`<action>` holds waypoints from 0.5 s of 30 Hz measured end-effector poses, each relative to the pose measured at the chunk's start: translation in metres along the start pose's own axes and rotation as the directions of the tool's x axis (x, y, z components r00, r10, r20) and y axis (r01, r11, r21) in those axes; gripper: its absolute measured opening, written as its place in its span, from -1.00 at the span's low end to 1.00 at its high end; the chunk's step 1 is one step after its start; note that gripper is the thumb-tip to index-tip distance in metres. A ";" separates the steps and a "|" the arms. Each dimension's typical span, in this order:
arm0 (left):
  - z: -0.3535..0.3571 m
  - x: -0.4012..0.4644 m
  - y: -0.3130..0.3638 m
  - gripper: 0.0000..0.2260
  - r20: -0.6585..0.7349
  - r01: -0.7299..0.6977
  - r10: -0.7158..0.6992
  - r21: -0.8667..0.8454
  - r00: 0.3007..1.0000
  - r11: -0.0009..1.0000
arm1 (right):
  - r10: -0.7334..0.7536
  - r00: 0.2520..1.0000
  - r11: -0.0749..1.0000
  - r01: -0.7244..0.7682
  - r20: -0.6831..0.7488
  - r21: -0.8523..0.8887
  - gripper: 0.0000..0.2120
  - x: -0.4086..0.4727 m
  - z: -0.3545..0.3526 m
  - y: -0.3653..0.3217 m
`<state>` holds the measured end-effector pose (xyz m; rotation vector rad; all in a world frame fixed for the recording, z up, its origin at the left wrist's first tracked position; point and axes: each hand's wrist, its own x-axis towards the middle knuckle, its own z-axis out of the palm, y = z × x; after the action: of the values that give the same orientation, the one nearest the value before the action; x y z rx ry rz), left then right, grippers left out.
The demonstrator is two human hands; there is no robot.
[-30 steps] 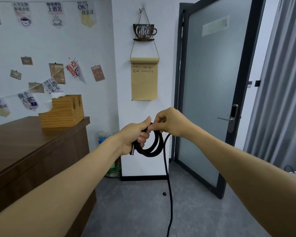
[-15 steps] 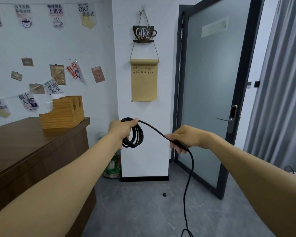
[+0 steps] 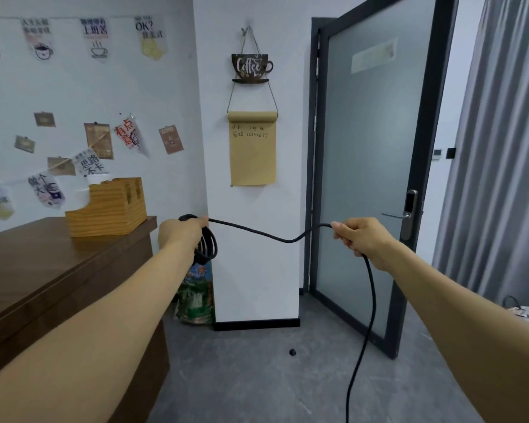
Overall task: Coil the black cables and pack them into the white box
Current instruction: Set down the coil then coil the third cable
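Note:
My left hand (image 3: 180, 236) grips a small coil of black cable (image 3: 207, 247) at chest height, its loops hanging below the fist. From the coil a free stretch of the same cable (image 3: 266, 235) runs rightward to my right hand (image 3: 359, 238), which pinches it with curled fingers. Below my right hand the cable hangs down and leaves the bottom of the frame. No white box is in view.
A dark wooden counter (image 3: 43, 270) stands at the left with a wooden organiser (image 3: 107, 209) on it. A printed bag (image 3: 196, 294) leans at the foot of the white pillar. A glass door (image 3: 373, 166) stands ahead on the right, grey curtains beyond it. A small black object (image 3: 292, 352) lies on the floor.
My hands have drawn apart: the left moved left with the coil, the right slid right along the cable. The stretch between them has lengthened.

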<state>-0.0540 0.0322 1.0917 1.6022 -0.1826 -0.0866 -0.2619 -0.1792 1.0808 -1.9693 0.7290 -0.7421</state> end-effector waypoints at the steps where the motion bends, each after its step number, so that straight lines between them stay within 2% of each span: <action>1: -0.001 -0.001 0.001 -0.57 -0.008 0.003 -0.003 -0.004 1.000 1.000 | -0.006 1.000 1.000 0.006 0.002 0.009 -0.70 -0.001 0.000 0.000; 4: 0.000 -0.004 0.003 -0.58 -0.029 0.041 -0.042 -0.033 0.999 0.999 | -0.030 0.997 0.999 0.032 0.064 -0.023 -0.80 -0.004 0.002 -0.004; 6: 0.002 -0.005 0.003 -0.60 -0.035 0.052 -0.054 -0.050 0.998 0.997 | -0.072 0.989 0.989 0.087 0.127 -0.118 -0.85 -0.009 0.006 -0.009; 9: 0.007 -0.005 0.003 -0.61 -0.034 0.000 0.000 -0.007 0.999 1.000 | -0.124 0.964 0.964 0.173 0.235 -0.201 -0.87 -0.011 0.017 -0.017; 12: 0.013 -0.006 0.000 -0.61 0.026 -0.075 0.074 0.067 0.997 0.995 | -0.202 0.922 0.957 0.257 0.331 -0.132 -0.88 -0.013 0.032 -0.032; 15: 0.020 -0.013 -0.005 -0.66 0.148 -0.091 0.086 0.030 0.985 0.995 | -0.292 0.893 0.950 0.312 0.342 -0.004 -0.86 -0.019 0.046 -0.054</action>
<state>-0.0695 0.0148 1.0853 1.6228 -0.3710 -0.1332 -0.2295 -0.1178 1.1043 -2.2191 0.2411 -0.5414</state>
